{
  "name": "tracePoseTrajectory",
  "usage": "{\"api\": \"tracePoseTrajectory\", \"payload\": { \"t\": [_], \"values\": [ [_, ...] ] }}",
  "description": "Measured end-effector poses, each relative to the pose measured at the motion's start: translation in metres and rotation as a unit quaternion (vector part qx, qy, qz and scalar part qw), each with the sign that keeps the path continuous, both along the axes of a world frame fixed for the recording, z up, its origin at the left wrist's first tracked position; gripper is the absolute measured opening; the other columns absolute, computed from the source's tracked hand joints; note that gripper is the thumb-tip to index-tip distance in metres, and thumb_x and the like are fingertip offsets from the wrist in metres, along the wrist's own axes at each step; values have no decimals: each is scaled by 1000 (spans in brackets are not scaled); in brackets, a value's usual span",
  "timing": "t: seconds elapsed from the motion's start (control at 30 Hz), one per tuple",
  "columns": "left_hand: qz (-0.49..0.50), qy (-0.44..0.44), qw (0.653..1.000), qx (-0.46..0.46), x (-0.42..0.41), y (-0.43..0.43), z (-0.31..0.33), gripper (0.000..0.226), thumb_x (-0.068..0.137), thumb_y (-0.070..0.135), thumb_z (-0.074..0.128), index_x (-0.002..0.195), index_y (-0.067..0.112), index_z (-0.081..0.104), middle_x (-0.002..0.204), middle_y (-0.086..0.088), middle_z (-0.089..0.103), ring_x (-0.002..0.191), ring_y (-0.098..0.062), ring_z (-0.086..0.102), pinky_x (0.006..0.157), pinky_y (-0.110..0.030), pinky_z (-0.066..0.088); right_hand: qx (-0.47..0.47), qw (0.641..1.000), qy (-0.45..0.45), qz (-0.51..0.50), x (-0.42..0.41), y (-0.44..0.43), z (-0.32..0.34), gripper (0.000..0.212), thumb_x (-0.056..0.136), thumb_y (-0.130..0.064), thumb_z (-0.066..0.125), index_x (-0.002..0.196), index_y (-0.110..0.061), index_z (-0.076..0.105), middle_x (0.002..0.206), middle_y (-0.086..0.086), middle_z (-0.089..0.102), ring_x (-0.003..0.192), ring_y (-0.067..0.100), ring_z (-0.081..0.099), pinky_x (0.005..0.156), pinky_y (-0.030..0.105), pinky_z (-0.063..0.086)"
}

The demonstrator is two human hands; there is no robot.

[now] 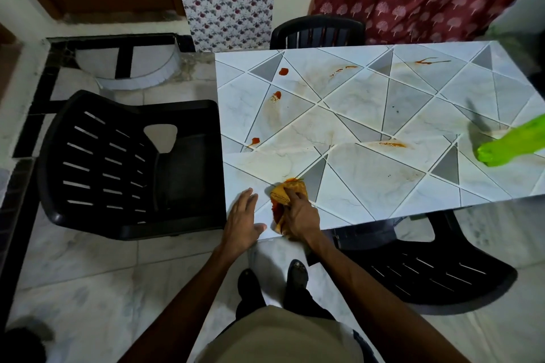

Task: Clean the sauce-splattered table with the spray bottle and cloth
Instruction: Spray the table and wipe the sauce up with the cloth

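Cloth (287, 196), orange and bunched into a wad, sat on the counter (383, 186) close to its near left corner, one side stained red. The right hand (299, 215) was clamped on it, fingers curled over the top and pressing it down. The left hand (243, 214) lay flat just beside it at 9 o'clock, fingers straight, holding nothing, resting on the counter's corner. The two hands were near each other but apart.

From the cloth, nearly all the sauce lay on the far side. Three red blobs ran in a line up the left edge, the nearest (255, 141) at about 11 o'clock and the others beyond it toward 12. An orange smear (393, 144) lay at 2 o'clock, its long axis running roughly 9 to 3. Thin streaks (343, 69) sat near the far edge at 1 o'clock, well apart from the hands.

The bottle (507, 143), bright green and blurred, was at the right edge of view, between 2 and 3 o'clock from the cloth and well apart from both hands. Its long axis ran about 8 to 2; whether it stood or lay I could not tell.

Wiping looked like the step in hand, with much left to do. The next stroke would likely go away from the body toward 11 o'clock, along the blobs, with the right hand driving. A sideways push there risked dropping sauce onto the chair (118, 162) at 9 o'clock. Any reach for the bottle would fall to the right hand, the nearer one.
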State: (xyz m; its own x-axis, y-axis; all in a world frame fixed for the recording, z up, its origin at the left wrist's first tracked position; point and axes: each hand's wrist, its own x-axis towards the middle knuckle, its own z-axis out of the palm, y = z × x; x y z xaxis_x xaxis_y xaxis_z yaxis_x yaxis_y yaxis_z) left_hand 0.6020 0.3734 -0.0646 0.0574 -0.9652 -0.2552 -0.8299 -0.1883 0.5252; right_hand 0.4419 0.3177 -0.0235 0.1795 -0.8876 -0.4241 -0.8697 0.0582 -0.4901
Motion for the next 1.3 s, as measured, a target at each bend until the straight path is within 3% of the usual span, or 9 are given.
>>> {"api": "tracePoseTrajectory", "payload": {
  "t": [0.17, 0.33, 0.53, 0.77, 0.9, 1.03, 1.13, 1.2, 1.3],
  "values": [
    [13, 11, 1000, 0, 3, 8, -1, 85, 84, 27, 76, 152, 7, 29, 163, -6, 16, 151, -21, 13, 121, -32, 20, 14, 1000, -15, 2, 14, 6, 6, 50, 101, -30, 54, 150, -29, 43, 151, 10, 48, 122, 42, 59, 95, 42, 48],
    [12, 18, 1000, 8, 4, 7, 0, 88, 83, 25, 76, 153, 7, 26, 164, -5, 12, 151, -21, 10, 122, -32, 19, 18, 994, -96, -43, -3, 5, 21, 30, 105, -20, 51, 133, -20, 62, 122, 10, 70, 113, 25, 67, 73, 7, 43],
    [21, 22, 999, 14, 3, 4, 0, 89, 80, 23, 80, 152, 7, 29, 163, -6, 16, 150, -21, 14, 121, -34, 23, 9, 980, -146, -133, -42, -4, 26, 60, 83, -37, 44, 138, -17, 59, 125, 10, 71, 117, 29, 65, 95, 28, 47],
    [54, 37, 998, 20, -1, 4, -1, 89, 78, 19, 82, 151, 9, 32, 162, -4, 19, 149, -20, 18, 119, -32, 23, 46, 987, -97, -118, -53, 6, 28, 40, 105, -21, 47, 144, -18, 45, 124, 17, 68, 111, 40, 65, 89, 40, 48],
    [50, 41, 998, 16, 2, 5, -2, 92, 76, 17, 83, 151, 6, 31, 162, -6, 18, 149, -22, 18, 120, -31, 21, 88, 986, -74, -117, -22, 19, 29, 42, 103, -31, 48, 139, -14, 35, 124, 20, 66, 110, 42, 64, 94, 47, 49],
    [49, 42, 998, 10, 1, 6, 0, 93, 76, 17, 82, 152, 7, 30, 162, -6, 18, 149, -21, 18, 121, -35, 24, 138, 928, -174, -300, 4, 28, 27, 80, 80, -68, 28, 134, -12, 45, 115, 19, 69, 103, 42, 67, 92, 51, 55],
    [56, 46, 997, 7, -1, 7, -1, 92, 77, 17, 82, 152, 6, 29, 163, -6, 18, 150, -22, 17, 121, -36, 24, 170, 855, -248, -423, 9, 27, 21, 51, 106, -50, 30, 115, -7, 55, 95, 19, 69, 79, 31, 67, 62, 29, 59],
    [63, 49, 997, 7, -3, 7, 0, 92, 78, 16, 81, 153, 7, 28, 163, -6, 17, 150, -21, 16, 121, -35, 23, 189, 819, -283, -462, 11, 26, 20, 50, 110, -46, 27, 93, -9, 57, 74, 12, 61, 62, 23, 58, 37, 15, 45],
    [69, 51, 996, 6, -4, 7, -1, 93, 77, 14, 82, 152, 7, 28, 163, -5, 18, 150, -21, 17, 121, -34, 24, 155, 817, -303, -466, 17, 25, 7, 49, 107, -48, 29, 112, -10, 60, 89, 15, 67, 81, 30, 68, 65, 29, 60]
  ]
}}
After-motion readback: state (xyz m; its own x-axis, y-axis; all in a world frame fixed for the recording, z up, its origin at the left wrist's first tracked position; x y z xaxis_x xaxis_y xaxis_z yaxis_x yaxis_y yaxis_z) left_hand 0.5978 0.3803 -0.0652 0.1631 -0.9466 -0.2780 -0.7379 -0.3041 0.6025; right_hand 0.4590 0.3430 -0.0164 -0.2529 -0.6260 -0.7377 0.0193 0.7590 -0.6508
